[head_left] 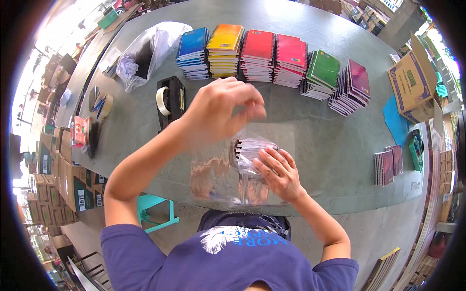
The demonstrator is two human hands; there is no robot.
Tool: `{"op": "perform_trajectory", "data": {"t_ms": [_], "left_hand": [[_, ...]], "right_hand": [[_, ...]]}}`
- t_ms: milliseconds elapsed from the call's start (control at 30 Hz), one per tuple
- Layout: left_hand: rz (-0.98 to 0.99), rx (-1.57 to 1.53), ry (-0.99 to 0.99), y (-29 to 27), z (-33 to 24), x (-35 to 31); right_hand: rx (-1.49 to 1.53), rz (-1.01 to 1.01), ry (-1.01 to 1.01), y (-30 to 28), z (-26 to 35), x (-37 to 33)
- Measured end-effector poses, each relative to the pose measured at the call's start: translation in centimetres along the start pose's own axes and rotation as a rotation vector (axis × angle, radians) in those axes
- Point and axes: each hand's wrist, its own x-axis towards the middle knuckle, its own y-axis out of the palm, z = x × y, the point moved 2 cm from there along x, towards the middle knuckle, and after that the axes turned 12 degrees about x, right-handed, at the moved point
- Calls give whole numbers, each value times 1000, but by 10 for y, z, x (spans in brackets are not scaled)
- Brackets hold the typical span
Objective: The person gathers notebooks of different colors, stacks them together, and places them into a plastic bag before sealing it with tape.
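A stack of spiral notebooks (pixel 251 151) lies at the table's near middle, wrapped in clear plastic film (pixel 213 177) that spreads out to its left. My right hand (pixel 277 174) rests on the right part of this bundle, fingers stretched out and pressing on the film. Above and left of the bundle, my left hand (pixel 224 109) is raised off the table. Its fingers are curled in toward the thumb and slightly blurred; whatever is between them cannot be made out. Just left of that forearm stands a black tape dispenser (pixel 178 99) with a roll of tape (pixel 163 101).
Along the far side stand stacks of blue (pixel 192 41), yellow (pixel 224 38), red (pixel 258 46), green (pixel 324 69) and purple notebooks (pixel 358 77). A plastic bag (pixel 165 36) sits far left; a cardboard box (pixel 411 80) and two small notebook piles (pixel 383 167) are right.
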Motion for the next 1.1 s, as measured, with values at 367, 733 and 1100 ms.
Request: {"op": "perform_trajectory", "data": {"t_ms": [367,733,1100], "left_hand": [[-123,497,625,37,-63,-64],[102,348,533,58,-26,-5],[332,386,513,61,-33,10]], "right_hand": [[32,74,33,3,2,0],[62,-11,71,11,7,-6],[140,-96,25,11,7,-1]]}}
